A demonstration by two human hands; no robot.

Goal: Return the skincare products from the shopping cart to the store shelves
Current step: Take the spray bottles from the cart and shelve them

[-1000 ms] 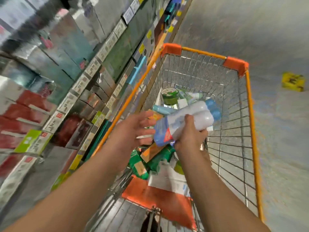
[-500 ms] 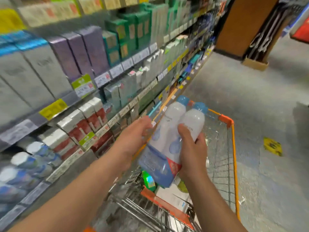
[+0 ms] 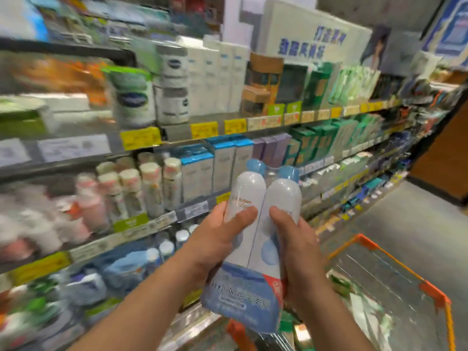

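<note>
Both forearms extended, left hand [image 3: 215, 245] and right hand [image 3: 297, 247] clasped, thumbs up.

Grey metal store shelves [image 3: 177, 138] were packed edge to edge: white-capped bottles [image 3: 152, 188], blue-topped white boxes [image 3: 222, 165], green boxes [image 3: 319, 143]; no open slot was visible at hand height. Grey aisle floor [image 3: 417, 224] to the right lay open. Orange-rimmed wire shopping cart [image 3: 379, 252] blocked the lower right.
</note>
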